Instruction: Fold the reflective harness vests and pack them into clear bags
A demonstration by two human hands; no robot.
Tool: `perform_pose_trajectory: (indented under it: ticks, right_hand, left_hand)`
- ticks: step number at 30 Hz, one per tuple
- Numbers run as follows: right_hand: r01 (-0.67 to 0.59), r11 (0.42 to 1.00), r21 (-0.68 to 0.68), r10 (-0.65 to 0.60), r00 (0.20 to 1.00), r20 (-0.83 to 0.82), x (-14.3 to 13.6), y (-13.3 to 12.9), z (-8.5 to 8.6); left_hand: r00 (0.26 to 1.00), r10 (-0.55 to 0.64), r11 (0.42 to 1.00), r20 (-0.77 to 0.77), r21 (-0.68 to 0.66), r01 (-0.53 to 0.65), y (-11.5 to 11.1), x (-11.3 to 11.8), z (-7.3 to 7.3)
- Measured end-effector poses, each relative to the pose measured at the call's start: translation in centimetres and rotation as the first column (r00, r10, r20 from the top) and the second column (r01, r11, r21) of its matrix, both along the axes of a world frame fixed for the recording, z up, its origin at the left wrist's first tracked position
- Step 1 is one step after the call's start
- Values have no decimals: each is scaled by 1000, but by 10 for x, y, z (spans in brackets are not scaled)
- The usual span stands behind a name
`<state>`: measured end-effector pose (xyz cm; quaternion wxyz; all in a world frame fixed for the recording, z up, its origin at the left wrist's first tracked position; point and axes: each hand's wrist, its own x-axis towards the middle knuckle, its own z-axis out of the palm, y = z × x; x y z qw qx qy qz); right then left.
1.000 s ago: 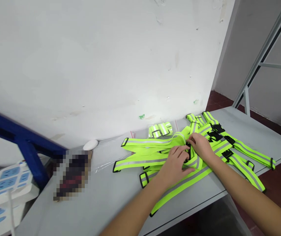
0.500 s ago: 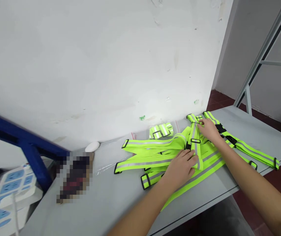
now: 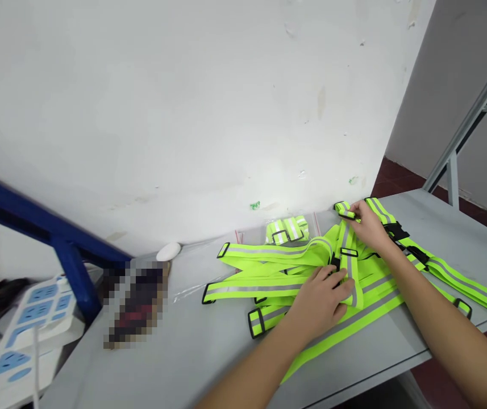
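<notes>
- Clear plastic bag [image 3: 250, 235], by the wall: contains a folded reflective band [image 3: 288, 229].
- Left hand [image 3: 322, 298]: palm down on green straps [image 3: 264, 288] piled on the table [image 3: 200, 341]; fingers bent, grip cannot be told.
- Right hand [image 3: 370, 224]: pinches a strap end [image 3: 346, 214] beyond the left.
- Pixelated object [image 3: 138, 304]: unidentifiable; forearms cut off below.

"What stands along the tabletop's [image 3: 192, 346] far edge?"

"A scuffed white wall [image 3: 162, 113], with a green mark [image 3: 254, 205] low down."

"And past the far right corner?"

"Dark red floor tiles [image 3: 396, 180], a grey wall [image 3: 452, 74] and a slanted metal frame [image 3: 477, 122]."

"Left edge?"

"A blue metal frame [image 3: 73, 267]."
</notes>
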<state>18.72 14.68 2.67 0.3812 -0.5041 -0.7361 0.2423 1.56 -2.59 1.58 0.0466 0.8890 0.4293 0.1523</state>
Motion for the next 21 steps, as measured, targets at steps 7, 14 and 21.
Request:
perform_pose_trajectory:
  ticks: [7,14,21]
  right_hand:
    - [-328,912,-247,224,902,-370,5,-69,37]
    - [-273,936,-225,188,923,-336,3,-144,10]
    - [-68,965,-254,-112,769,-630,-3,-140,-4]
  left_hand:
    - [999,32,999,-42,7,-31,3,0,3]
    - [995,84,996,-57,16,-84,5,6,-1]
    - [994,102,995,36,-2,-102,4,9,-1]
